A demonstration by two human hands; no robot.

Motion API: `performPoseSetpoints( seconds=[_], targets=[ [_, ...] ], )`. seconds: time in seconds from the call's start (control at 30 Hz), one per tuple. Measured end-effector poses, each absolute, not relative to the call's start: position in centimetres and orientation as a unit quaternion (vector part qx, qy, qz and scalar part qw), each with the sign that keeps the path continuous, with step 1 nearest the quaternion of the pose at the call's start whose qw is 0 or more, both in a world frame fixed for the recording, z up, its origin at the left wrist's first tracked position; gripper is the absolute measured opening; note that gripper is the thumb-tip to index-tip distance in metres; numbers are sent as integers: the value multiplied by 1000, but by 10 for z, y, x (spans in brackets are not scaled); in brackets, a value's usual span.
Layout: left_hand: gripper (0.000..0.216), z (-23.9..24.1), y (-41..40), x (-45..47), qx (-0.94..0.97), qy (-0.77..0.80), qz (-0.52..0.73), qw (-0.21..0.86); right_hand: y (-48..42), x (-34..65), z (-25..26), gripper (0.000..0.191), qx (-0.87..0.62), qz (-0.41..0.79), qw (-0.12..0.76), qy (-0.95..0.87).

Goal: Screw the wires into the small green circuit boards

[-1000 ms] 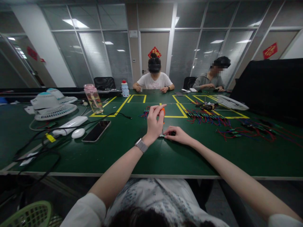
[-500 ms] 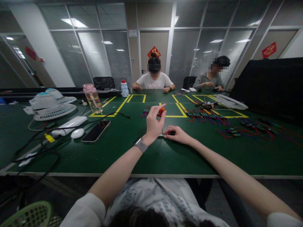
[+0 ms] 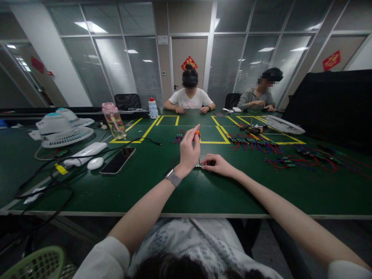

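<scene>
The left hand mostly hid an orange-handled tool, fingers wrapped around it, wrist raised. The right hand lay low, fingers pinching a small board on the counter, details too tiny to read.

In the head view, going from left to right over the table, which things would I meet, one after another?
nearer white fan → white mouse → phone → red-topped bottle → left hand → small board → right hand → row of wired boards → large black panel
</scene>
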State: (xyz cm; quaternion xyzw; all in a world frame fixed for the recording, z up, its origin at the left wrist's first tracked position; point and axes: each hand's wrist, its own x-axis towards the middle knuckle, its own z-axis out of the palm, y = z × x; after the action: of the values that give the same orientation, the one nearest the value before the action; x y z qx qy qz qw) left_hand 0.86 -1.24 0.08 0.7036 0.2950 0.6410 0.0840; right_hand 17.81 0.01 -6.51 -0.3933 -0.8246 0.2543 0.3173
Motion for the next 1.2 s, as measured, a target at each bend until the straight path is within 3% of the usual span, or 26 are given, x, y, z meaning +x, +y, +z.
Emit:
performPoseSetpoints(
  seconds=[0.37, 0.6, 1.2],
  targets=[
    [19, 2, -15, 8, 687, 324, 650, 26, 0, 178, -64, 28, -395, 260, 317, -823],
    [32, 0, -13, 7, 702, 311, 640, 44, -1, 178, -63, 28, -396, 256, 314, -824],
    [29, 2, -15, 7, 697, 324, 638, 46, -1, 178, -64, 29, -398, 264, 313, -821]
  ],
)
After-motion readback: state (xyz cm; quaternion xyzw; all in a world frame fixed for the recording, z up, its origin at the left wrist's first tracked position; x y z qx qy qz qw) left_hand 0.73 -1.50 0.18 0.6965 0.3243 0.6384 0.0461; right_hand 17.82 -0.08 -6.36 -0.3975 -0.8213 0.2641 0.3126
